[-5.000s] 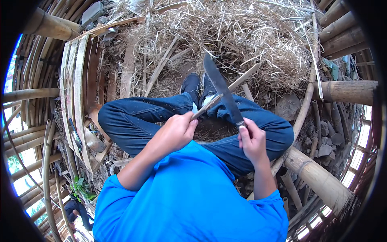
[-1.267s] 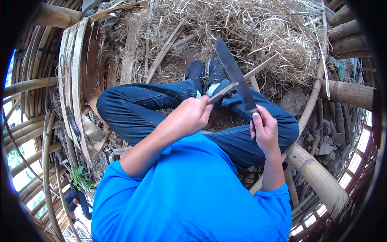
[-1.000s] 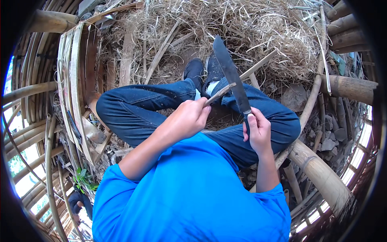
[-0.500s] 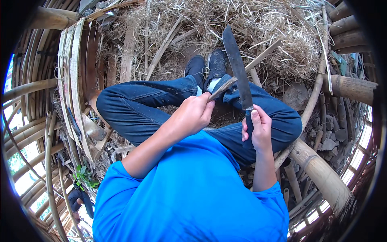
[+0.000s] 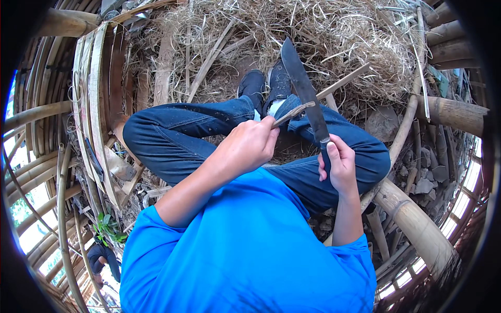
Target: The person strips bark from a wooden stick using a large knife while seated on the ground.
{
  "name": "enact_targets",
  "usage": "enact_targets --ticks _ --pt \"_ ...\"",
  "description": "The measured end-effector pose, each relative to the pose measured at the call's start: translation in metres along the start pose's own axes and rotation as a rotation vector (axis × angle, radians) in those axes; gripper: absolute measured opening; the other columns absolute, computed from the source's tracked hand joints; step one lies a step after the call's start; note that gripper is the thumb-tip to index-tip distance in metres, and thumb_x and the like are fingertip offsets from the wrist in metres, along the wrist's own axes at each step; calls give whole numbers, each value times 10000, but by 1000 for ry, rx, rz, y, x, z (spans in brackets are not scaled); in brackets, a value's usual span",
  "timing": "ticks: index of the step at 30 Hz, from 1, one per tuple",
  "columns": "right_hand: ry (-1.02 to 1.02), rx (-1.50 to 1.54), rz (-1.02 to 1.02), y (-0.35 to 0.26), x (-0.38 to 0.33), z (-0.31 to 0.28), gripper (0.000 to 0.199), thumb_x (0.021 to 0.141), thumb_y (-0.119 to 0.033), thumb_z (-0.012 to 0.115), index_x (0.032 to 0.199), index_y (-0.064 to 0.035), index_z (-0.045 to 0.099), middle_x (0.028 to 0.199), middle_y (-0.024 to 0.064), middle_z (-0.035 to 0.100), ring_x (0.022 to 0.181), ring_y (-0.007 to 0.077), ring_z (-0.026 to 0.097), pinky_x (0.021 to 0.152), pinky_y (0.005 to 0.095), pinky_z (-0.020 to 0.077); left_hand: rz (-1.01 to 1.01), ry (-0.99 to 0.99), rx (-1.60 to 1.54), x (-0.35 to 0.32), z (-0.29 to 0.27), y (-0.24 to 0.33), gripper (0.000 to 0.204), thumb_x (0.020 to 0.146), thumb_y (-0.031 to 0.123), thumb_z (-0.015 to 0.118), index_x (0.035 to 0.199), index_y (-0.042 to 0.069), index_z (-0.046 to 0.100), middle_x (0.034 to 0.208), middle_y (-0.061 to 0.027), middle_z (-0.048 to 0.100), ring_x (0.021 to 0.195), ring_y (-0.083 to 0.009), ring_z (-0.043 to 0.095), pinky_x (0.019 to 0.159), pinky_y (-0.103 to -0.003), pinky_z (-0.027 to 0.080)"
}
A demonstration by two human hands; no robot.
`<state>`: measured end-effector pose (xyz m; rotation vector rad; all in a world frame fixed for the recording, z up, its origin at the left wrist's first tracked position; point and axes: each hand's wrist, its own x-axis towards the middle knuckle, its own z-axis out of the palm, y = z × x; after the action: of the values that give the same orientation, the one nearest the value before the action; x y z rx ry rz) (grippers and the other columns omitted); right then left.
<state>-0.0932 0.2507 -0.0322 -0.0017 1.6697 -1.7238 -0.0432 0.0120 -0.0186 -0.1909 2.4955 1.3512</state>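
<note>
Hands (image 5: 249, 147) (image 5: 340, 166) hold 1 wooden strip (image 5: 342, 82) left, 1 knife (image 5: 303, 83) right.

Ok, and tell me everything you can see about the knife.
The knife has a long, broad, dark grey blade, metal by its look, narrowing to a curved tip. A small paler band sits where it meets the dark handle, which the right hand grips. It slants away from the body, tip forward and to the left, with straw beyond. The blade crosses in front of the stick, hiding part of it; exact contact is hard to tell.
</note>
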Motion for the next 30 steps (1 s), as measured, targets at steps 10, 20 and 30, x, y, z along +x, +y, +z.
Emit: enact_targets --ticks 10,20,30 --pt "-18 201 101 12 9 12 352 1024 -285 463 1221 -7 547 607 40 507 420 77 473 392 215 411 -66 6 -85 3 8 -5 185 941 138 497 905 -42 521 672 -278 555 693 -468 574 610 -521 417" --pt "23 -112 -42 13 4 5 333 1020 -260 470 1221 -8 551 625 50 523 433 77 480 405 211 409 -54 -48 59 6 -4 -3 187 936 135 503 901 -47 532 721 -289 577 740 -471 577 640 -531 425" --pt "61 133 -4 24 12 19 322 1021 -249 471 1203 -1 566 627 37 522 432 68 467 401 211 399 -57 22 -14 8 9 -3 206 944 148 498 894 -51 521 715 -295 575 751 -484 576 649 -533 428"
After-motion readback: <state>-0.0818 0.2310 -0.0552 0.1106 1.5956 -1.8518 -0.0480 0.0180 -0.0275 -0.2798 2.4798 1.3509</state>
